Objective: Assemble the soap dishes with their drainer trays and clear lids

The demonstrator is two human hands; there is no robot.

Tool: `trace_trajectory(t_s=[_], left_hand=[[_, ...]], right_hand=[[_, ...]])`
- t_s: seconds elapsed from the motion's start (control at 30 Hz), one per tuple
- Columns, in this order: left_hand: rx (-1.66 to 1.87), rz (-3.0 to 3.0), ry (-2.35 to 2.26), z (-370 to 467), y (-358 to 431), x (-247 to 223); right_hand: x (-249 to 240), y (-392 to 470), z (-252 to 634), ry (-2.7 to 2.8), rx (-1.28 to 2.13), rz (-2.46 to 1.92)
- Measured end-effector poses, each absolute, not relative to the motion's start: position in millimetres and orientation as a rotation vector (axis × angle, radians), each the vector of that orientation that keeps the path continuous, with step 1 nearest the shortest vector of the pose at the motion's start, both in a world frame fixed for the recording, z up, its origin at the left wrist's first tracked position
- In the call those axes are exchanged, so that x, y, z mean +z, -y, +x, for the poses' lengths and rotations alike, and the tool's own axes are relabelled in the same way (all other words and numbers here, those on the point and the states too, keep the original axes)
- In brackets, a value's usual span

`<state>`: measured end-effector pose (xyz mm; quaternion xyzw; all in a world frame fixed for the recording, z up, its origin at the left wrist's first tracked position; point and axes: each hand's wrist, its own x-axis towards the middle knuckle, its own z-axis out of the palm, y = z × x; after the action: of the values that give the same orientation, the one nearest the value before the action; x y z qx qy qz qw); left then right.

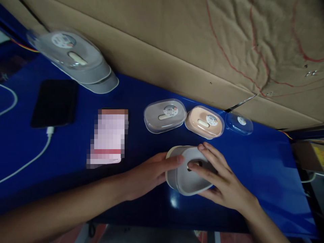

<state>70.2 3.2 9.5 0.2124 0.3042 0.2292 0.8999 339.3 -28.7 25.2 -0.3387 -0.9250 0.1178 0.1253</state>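
Note:
Above the near part of the blue table, my left hand (162,170) grips a grey oval plastic box (174,180) from the left side, thumb on its rim and fingers out of sight behind it. On the other side, my right hand (222,179) also holds the box. One right finger presses at a small oval slot (196,165) in the box's grey face, other fingers rest along the upper edge, and the lower fingers pass underneath. Just beyond the hands lie a grey oval box (154,118) and a peach oval box (193,126), both with clear covers and round labels.
A clear oval cover (233,123) with a label lies farther right. Stacked grey boxes (95,74) under clear covers stand at the back left. A black phone (54,103) with a white cable (44,152) and a phone with a blurred screen (110,135) lie left. Brown cardboard (162,57) borders the table.

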Motion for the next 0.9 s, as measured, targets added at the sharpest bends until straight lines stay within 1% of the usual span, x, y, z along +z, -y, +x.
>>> trace_trajectory(t_s=[0.17, 0.5, 0.6, 0.63, 0.73, 0.77, 0.83, 0.9], left_hand=[[0.470, 0.468, -0.608, 73.2, -4.1, 11.7], [0.448, 0.423, -0.765, 77.1, -0.9, 8.0], [0.477, 0.350, -0.790, 76.6, 0.0, 11.2], [0.485, 0.329, -0.795, 75.7, -0.3, 12.6], [0.499, 0.302, -0.775, 72.3, -3.0, 17.7], [0.500, 0.296, -0.757, 71.3, -4.2, 19.1], [0.508, 0.275, -0.721, 70.3, -6.6, 20.8], [0.523, 0.250, -0.707, 70.3, -8.2, 20.7]], right_hand=[[14.6, 29.8, 336.5, 2.718, 0.233, -0.991], [5.6, 31.7, 336.4, 2.735, 0.278, -0.992], [7.8, 19.0, 362.5, 2.540, 0.201, -0.960], [8.5, 11.4, 376.1, 2.402, 0.148, -1.028], [4.7, -16.0, 421.2, 1.898, -0.092, -1.517], [0.7, -24.5, 434.7, 1.851, -0.114, -1.645], [-10.0, -37.1, 455.9, 1.938, -0.097, -1.848], [-20.4, -42.5, 468.2, 2.038, -0.089, -1.964]])
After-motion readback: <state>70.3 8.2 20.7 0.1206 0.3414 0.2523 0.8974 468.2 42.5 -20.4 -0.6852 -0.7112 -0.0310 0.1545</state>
